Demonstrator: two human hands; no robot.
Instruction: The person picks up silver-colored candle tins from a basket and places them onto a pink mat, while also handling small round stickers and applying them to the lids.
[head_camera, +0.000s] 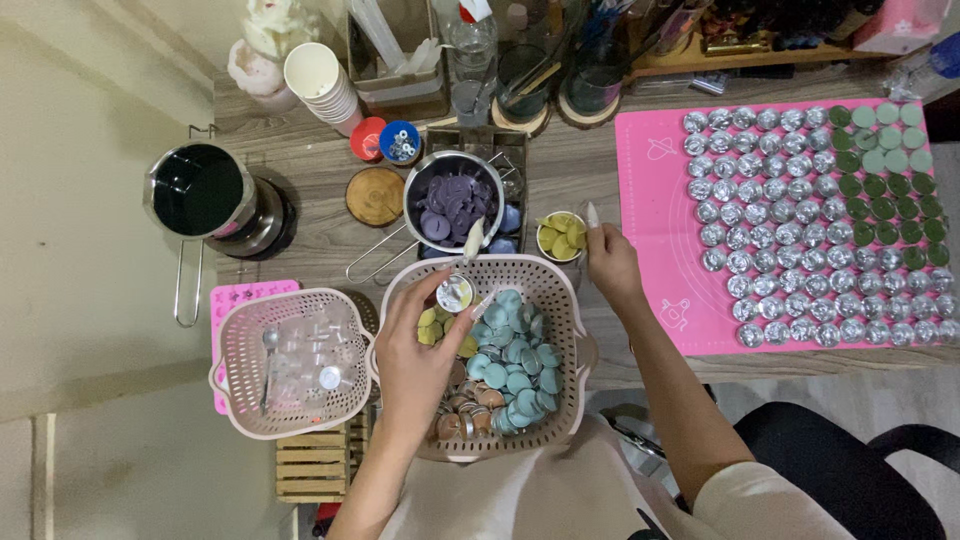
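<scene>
left hand (420, 350) over pink basket (560, 300) of teal and yellow wax discs, grip pinched on small metal tealight cup (454, 293) | right hand (610, 265) on table (580, 170), fingers closed round small cup of yellow pieces (560, 238) | beyond: pot of purple wax discs (453, 205) | far right: pink mat (655, 230) with rows of tealight cups

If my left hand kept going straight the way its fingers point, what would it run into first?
Most likely the metal bowl of purple wax discs, just past the basket's rim from the left hand holding a small metal cup; depth is unclear.
</scene>
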